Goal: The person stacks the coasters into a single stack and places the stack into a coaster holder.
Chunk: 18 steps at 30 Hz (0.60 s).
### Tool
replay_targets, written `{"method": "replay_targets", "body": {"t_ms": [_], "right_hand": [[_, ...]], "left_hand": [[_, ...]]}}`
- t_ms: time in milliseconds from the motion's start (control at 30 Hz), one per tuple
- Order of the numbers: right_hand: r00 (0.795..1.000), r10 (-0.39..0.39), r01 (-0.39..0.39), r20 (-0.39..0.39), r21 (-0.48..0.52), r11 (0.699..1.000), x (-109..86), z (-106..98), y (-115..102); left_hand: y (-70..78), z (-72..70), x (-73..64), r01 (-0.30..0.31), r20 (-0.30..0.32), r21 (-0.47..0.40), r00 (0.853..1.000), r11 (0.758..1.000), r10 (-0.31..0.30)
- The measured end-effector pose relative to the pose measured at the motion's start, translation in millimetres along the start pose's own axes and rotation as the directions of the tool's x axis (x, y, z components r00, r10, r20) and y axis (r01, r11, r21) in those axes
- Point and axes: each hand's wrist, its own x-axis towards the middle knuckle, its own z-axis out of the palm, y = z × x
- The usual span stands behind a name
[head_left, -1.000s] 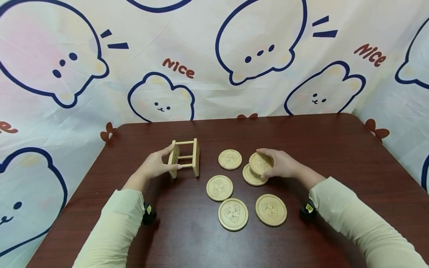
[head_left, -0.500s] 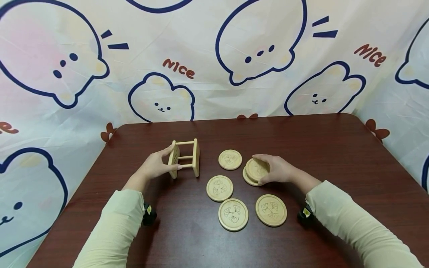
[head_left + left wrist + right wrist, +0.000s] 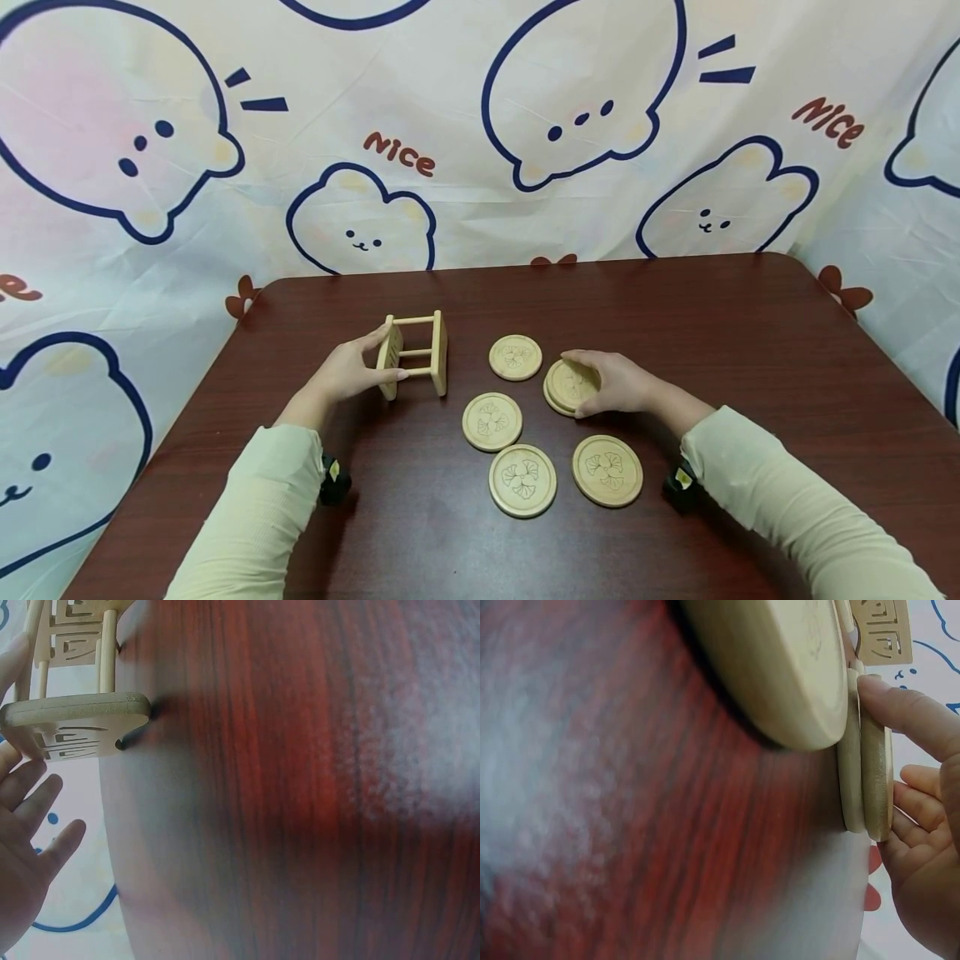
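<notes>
My left hand (image 3: pixel 337 371) grips the near-left panel of a small wooden coaster rack (image 3: pixel 440 354), thumb and fingers spread along that side. The rack stands on the table, its two cut-out panels joined by rods. In the left wrist view the other fingers (image 3: pixel 56 855) of this hand are loosely spread below the panel. My right hand (image 3: pixel 622 382) holds a round wooden coaster (image 3: pixel 572 383) by its edge between thumb and fingers. That coaster lies over another coaster (image 3: pixel 849 772), nearly lined up with it; the lower one shows only as a rim in the head view.
Several more coasters with engraved leaf patterns lie flat on the dark brown table (image 3: pixel 675 308): a back coaster (image 3: pixel 515 357), a middle coaster (image 3: pixel 492 422), a front coaster (image 3: pixel 522 481) and a front-right coaster (image 3: pixel 607 471). A printed cloth (image 3: pixel 465 225) hangs behind the table.
My right hand has moved slightly left and toward me, bringing its coaster down from an offset, tilted position to nearly over the lower coaster. The left hand and rack have not moved.
</notes>
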Motion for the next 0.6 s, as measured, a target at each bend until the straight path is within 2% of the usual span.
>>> {"method": "replay_targets", "body": {"t_ms": [400,600], "right_hand": [[0.999,0.026,-0.026,0.022,0.005,1.000,0.1,1.3,-2.2],[0.999,0.033,-0.033,0.026,0.003,0.999,0.2,1.5,-3.1]], "left_hand": [[0.5,0.1,1.0,0.021,0.012,-0.015,1.000,1.000,-0.021],[0.1,-0.3,0.3,0.006,0.008,-0.015,1.000,1.000,-0.006]]}}
